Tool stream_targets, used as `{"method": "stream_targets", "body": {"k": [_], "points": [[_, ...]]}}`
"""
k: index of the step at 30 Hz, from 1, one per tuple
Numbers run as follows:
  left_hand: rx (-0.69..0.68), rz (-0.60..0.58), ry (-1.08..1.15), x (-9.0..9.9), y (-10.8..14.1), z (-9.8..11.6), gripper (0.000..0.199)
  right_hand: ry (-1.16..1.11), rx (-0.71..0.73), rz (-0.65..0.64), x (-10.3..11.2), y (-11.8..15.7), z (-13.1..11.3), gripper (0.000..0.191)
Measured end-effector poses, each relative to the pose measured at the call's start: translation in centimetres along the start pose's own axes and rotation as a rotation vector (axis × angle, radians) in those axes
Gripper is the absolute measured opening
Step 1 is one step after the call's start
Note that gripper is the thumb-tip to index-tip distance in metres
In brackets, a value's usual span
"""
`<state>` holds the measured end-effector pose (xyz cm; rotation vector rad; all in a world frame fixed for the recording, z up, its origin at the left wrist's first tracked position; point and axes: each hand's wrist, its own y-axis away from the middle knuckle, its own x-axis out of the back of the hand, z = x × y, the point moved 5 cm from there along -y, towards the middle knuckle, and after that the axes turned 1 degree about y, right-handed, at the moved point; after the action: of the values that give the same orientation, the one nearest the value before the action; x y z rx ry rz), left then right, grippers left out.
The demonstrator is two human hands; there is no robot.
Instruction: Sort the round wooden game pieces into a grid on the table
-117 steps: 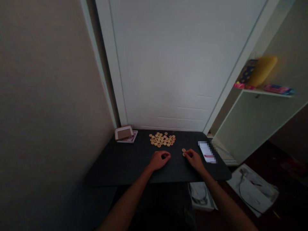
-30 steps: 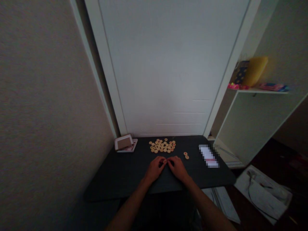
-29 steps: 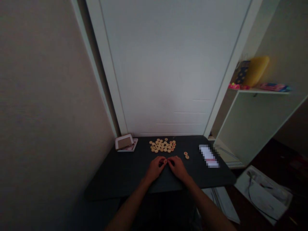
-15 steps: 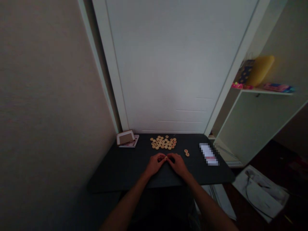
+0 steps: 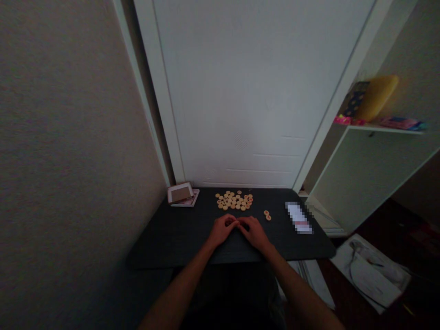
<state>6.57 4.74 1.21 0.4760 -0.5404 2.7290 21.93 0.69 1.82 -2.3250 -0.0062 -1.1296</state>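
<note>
Markings on the round pieces illegibly small, phone screen pixelated

At the lower centre of the frame, the left hand and right hand meet at the fingertips over a dark table; anything in their grip is too small to tell. Just above them spreads a cluster of round pale pieces. Rightward lie two similar discs, then a pixelated phone. A white panel fills the upper centre.

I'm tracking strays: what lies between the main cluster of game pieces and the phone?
Two round game pieces on the table, between the cluster and phone, in the head view.
</note>
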Motion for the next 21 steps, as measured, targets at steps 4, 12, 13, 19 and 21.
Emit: {"method": "stream_targets", "body": {"k": [4, 12, 13, 19, 21], "points": [[0.006, 0.048, 0.016, 0.1, -0.1, -0.3, 0.025, 0.019, 0.035, -0.006, -0.6, 0.2, 0.3, 0.030], [0.009, 0.004, 0.029, -0.4, 0.2, 0.7, 0.027, 0.079, 0.036, 0.079, -0.5, 0.4, 0.5, 0.022], [0.011, -0.007, 0.033, -0.5, 0.2, 0.9, 0.028, 0.084, 0.029, 0.088, -0.4, 0.4, 0.5, 0.021], [0.008, -0.057, 0.083, -0.4, 0.1, 1.0, 0.030, 0.080, 0.011, 0.107, -0.6, 0.4, 0.8, 0.019], [0.012, -0.063, 0.084, -0.3, 0.0, 0.9, 0.030, 0.066, 0.014, 0.100, -0.7, 0.5, 0.9, 0.020]]}}
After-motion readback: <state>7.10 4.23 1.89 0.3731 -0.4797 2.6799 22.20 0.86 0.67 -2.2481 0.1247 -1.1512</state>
